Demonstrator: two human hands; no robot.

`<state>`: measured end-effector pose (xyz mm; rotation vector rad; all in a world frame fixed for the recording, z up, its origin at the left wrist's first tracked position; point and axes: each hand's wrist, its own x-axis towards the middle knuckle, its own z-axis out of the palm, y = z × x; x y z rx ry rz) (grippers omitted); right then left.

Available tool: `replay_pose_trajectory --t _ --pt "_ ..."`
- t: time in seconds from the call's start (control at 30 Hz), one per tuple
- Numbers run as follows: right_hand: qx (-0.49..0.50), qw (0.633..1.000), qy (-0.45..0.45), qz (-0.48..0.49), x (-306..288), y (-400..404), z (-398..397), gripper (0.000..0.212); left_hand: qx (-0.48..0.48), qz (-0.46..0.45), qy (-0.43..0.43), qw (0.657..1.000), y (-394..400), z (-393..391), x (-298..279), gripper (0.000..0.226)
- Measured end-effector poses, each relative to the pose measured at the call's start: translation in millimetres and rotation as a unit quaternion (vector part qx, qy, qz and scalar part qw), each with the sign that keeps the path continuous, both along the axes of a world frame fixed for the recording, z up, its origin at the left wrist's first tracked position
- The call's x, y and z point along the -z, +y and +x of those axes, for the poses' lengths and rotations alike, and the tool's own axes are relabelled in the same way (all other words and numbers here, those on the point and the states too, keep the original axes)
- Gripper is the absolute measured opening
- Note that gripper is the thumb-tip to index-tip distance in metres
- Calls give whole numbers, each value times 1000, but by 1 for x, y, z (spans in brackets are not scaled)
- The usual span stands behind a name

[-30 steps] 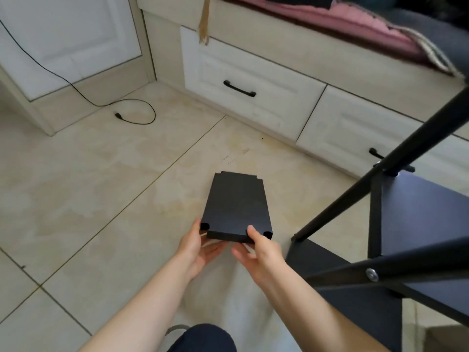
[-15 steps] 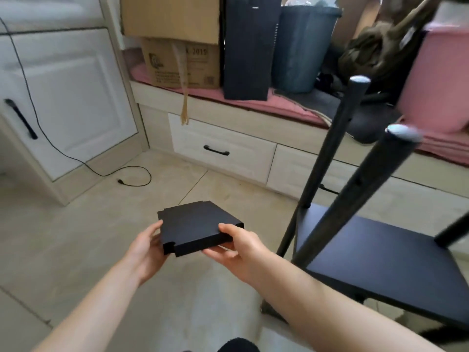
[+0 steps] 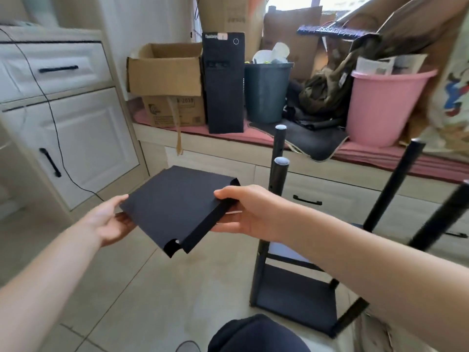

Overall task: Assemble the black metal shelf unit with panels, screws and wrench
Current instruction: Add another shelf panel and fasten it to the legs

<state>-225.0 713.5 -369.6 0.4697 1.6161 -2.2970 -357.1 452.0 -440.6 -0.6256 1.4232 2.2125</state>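
While my dark-clad knee (image 3: 256, 334) fills the bottom edge, I see the black panel (image 3: 175, 207) held in the air between both hands: the left hand (image 3: 111, 221) grips its left edge, the right hand (image 3: 250, 212) clasps the folded right rim. Its long axis runs away from me, tilted. The shelf frame (image 3: 294, 288) stands to the right, nearer my right hand, posts (image 3: 279, 179) upright beyond; I judge the panel must swing rightward.

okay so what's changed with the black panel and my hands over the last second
The black panel has been lifted from low over the floor tiles to a higher level beside the shelf frame, and turned so a notched corner now points toward you. The view swung up with it. Unchanged: the left hand and right hand still hold its opposite edges.
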Motion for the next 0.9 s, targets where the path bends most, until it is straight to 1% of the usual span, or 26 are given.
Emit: replay_pose_trajectory --t 0.1,0.13,0.17,0.2,0.23,0.27,0.3,0.33,0.37,0.53,0.63,0.73,0.8,0.9 --pt "-11 998 56 19 -37 16 22 9 5 9 21 1000 8 11 -36 23" --pt "-12 997 76 23 -48 22 29 7 15 10 27 999 13 17 -48 20" --pt "-12 995 93 30 -59 29 34 7 37 23 33 999 18 23 -58 12" --pt "-10 994 105 36 -69 37 39 6 43 35 46 997 24 28 -66 17" --pt "-5 992 115 44 -78 45 43 7 49 42 54 996 30 32 -74 31" --pt "1 991 122 54 -86 55 46 7 54 45 65 995 36 36 -80 30" --pt "11 989 128 67 -93 65 49 7 54 48 75 995 44 40 -89 16" --pt "22 988 133 79 -99 76 51 7 52 50 78 994 52 42 -96 11" --pt "35 986 135 88 -104 88 54 8 50 50 81 994 61 43 -101 17" --pt "81 983 106 122 -115 155 64 15 118 36 123 985 103 48 -123 20" --pt "109 978 65 164 -114 192 72 15 140 -26 174 974 132 45 -130 17" --pt "148 973 42 170 -113 221 76 27 169 -65 210 961 166 44 -139 17" --pt "181 965 40 187 -114 238 77 29 189 -73 215 955 187 42 -144 20" --pt "233 941 41 241 -118 262 77 25 215 -78 217 949 217 40 -151 27"
